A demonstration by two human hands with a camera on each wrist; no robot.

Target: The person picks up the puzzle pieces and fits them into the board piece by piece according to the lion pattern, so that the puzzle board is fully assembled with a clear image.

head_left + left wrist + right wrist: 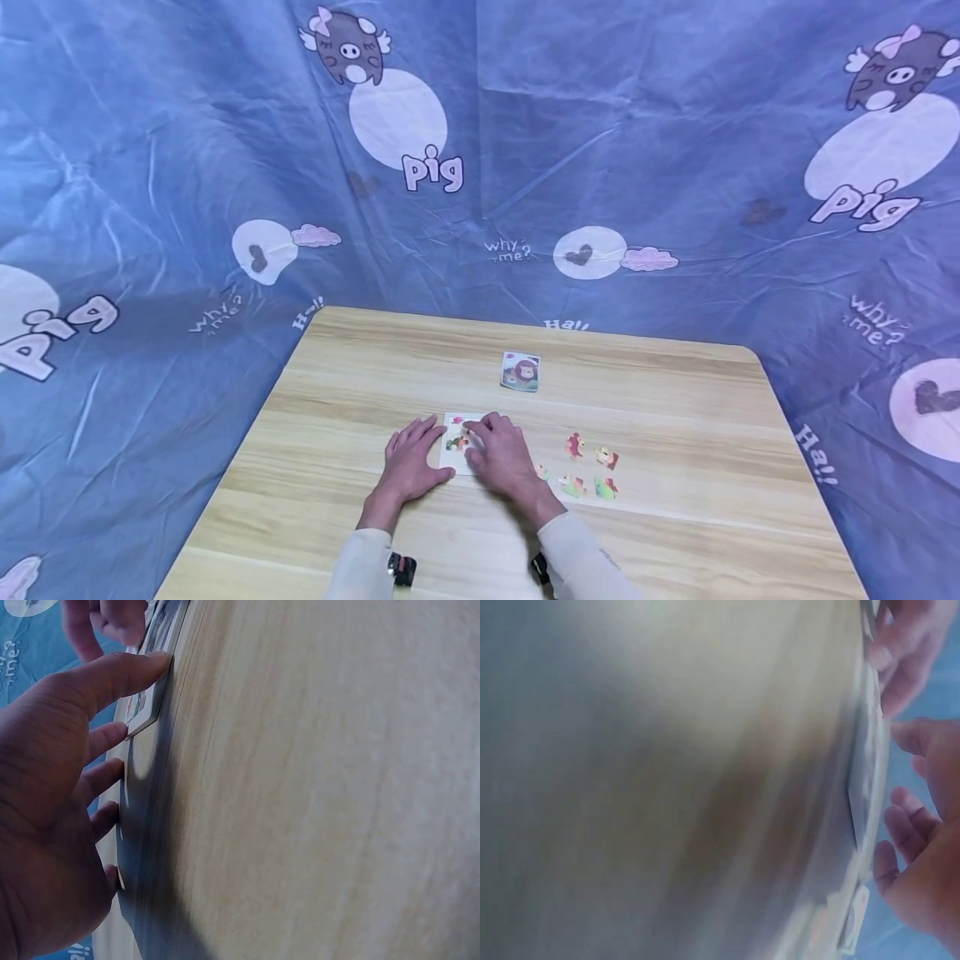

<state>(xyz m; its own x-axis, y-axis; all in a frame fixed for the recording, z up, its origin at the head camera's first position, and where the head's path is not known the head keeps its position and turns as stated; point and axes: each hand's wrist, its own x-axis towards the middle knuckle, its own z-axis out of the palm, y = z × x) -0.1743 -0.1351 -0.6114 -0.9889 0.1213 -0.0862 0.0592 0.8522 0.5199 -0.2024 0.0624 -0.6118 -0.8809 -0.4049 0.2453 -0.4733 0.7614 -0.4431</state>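
A small white puzzle board (454, 465) lies on the table, with a few joined picture pieces (455, 443) on its left part. My left hand (411, 462) rests at the board's left edge. Its fingers are spread, and the thumb (127, 675) and forefinger touch the rim in the left wrist view. Over the board's right part bends my right hand (501, 454), with forefinger and thumb down at the pieces. In the right wrist view its other fingers (911, 825) are loosely bent. Whether a piece is pinched there is hidden.
Several loose puzzle pieces (574, 446) lie on the table to the right of my right hand. Beyond the board is a square picture card (521, 372) with a lion-like animal. A blue printed cloth (420, 275) hangs behind the wooden table (360, 375).
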